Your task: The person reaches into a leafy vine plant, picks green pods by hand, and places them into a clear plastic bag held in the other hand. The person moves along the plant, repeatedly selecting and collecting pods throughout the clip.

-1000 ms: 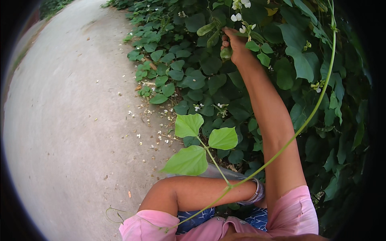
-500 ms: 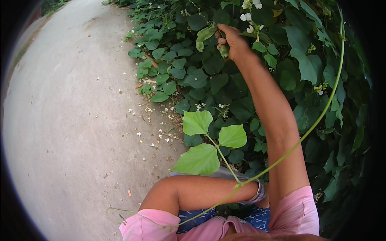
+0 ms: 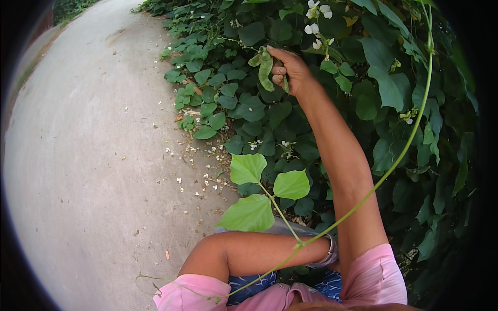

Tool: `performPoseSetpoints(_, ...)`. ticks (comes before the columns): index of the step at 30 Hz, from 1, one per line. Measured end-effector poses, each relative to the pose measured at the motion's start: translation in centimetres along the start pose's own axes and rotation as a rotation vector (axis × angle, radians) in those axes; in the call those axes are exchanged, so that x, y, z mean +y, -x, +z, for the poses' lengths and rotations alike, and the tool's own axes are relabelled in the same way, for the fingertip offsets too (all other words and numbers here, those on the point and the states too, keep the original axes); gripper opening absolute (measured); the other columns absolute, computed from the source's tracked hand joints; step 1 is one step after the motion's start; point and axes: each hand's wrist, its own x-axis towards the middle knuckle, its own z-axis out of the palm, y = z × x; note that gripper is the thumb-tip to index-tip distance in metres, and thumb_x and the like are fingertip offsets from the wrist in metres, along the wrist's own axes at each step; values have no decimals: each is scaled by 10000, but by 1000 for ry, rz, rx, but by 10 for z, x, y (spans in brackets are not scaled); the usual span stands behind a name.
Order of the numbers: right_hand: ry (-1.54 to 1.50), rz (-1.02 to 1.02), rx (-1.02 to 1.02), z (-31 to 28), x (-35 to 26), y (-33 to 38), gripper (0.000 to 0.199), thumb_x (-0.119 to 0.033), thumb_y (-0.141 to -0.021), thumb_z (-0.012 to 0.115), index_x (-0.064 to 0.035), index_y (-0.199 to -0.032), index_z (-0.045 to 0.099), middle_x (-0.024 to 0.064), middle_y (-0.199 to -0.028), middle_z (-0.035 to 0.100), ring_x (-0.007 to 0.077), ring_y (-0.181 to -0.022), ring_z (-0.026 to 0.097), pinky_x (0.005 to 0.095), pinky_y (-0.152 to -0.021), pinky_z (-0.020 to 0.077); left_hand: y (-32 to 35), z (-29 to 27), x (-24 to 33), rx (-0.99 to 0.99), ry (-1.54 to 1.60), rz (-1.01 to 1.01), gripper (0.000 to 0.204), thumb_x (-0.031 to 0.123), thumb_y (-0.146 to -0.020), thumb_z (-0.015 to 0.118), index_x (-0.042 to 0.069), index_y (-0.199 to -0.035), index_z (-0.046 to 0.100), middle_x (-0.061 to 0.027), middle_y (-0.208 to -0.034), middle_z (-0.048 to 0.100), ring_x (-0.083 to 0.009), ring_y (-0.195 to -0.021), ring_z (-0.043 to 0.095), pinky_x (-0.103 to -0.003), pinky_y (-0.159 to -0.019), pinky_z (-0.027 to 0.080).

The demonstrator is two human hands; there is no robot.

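High among the vines, my right hand (image 3: 289, 71) is closed, with thumb and fingers pinching green bean pods (image 3: 265, 70). A curved pod hangs beside the thumb, and the tip of another shows below the curled fingers. A thin stalk runs left from the pods into the foliage. My left forearm (image 3: 275, 245) lies bent across my body, a bracelet (image 3: 332, 251) at its wrist. The left hand is mostly hidden behind my right arm, so its fingers do not show. Greyish plastic, perhaps a bag (image 3: 290, 227), shows just beyond the left forearm.
A long vine stem (image 3: 384, 179) arches in front of both arms, bearing a three-part leaf (image 3: 249, 213). Dense bean foliage (image 3: 249, 106) fills the right side, with white flowers (image 3: 312, 29). A concrete path (image 3: 93, 155) runs along the left, strewn with fallen petals.
My right hand has moved slightly left and down, still gripping the pods, which now hang closer together. The stalk is drawn lower with them. The left arm stays bent.
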Motion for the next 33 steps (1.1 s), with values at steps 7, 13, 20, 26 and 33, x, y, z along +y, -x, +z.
performPoseSetpoints(7, -184, 153, -146, -6, 9, 10, 197, -195, -887, 549, -1, -892, 579, -20, -629, 550, 5, -367, 346, 157, -323, 276, 2, 4, -4, 15, 42, 4, 455, 247, -919, 427, 59, -1331, 386, -134, -1385, 370, -240, -1254, 374, -334, -1035, 283)
performPoseSetpoints(13, -149, 205, -94, -11, 18, 13, 159, -138, -860, 531, 13, -897, 563, 29, -725, 612, 13, -379, 351, 165, -324, 279, 4, 6, -7, -3, 90, 15, 458, 257, -922, 424, 62, -1335, 381, -127, -1394, 357, -233, -1265, 356, -328, -1044, 265)
performPoseSetpoints(20, -67, 245, -106, -13, 20, 21, 68, -86, -807, 544, -19, -804, 551, 22, -681, 576, 18, -397, 333, 182, -330, 268, 4, 8, -5, -1, 123, 22, 463, 268, -927, 421, 66, -1341, 375, -119, -1405, 341, -225, -1278, 334, -321, -1055, 244)
performPoseSetpoints(26, 271, 156, -50, -6, 15, 32, 96, -127, -859, 542, -67, -933, 544, 22, -752, 595, 13, -396, 349, 170, -343, 278, -3, 9, -4, -10, 158, 36, 466, 277, -930, 418, 69, -1345, 371, -112, -1414, 328, -218, -1289, 316, -316, -1064, 226)
performPoseSetpoints(33, 424, 111, -9, -7, 16, 44, 141, -184, -890, 508, -76, -977, 534, 21, -742, 605, 26, -396, 373, 197, -344, 310, -5, 12, -5, -33, 211, 41, 471, 288, -935, 415, 73, -1350, 365, -104, -1425, 312, -209, -1302, 295, -309, -1074, 205)
